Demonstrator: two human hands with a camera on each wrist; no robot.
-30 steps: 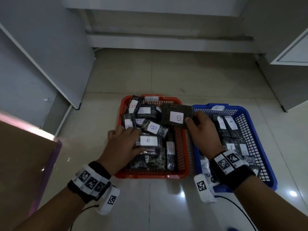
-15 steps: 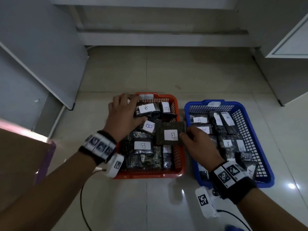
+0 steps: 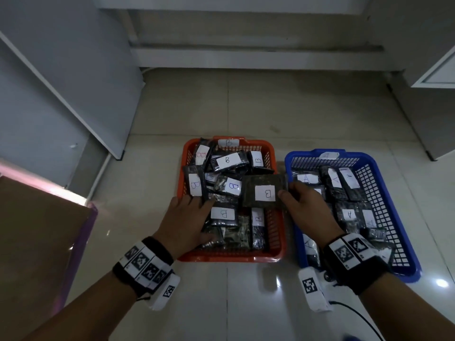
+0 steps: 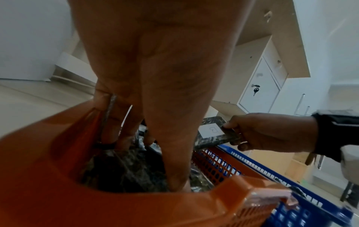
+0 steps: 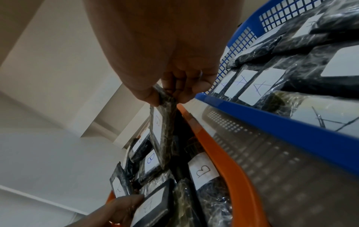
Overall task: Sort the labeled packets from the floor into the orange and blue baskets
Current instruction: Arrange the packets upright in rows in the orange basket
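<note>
My right hand (image 3: 311,207) pinches B packet (image 3: 264,191) by edge, above right side of orange basket (image 3: 230,258). My left hand (image 3: 188,221) flat, fingers straight, on packets inside. Blue basket (image 3: 406,242) alongside, holds A packets.

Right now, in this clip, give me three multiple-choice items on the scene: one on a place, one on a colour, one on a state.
1. Where is the packet held by the right hand?
A. Over the orange basket's right side
B. On the floor
C. Deep in the blue basket

2. Which basket holds the packets labelled A?
A. Orange
B. Blue
C. Purple

3. What is the left hand doing?
A. Hanging idle over the floor
B. Resting on packets in the orange basket
C. Gripping the blue basket's rim

Answers:
1 A: the B packet is pinched above the orange basket.
2 B: the A labels lie in the blue basket.
3 B: its fingers lie on the packets.
</note>
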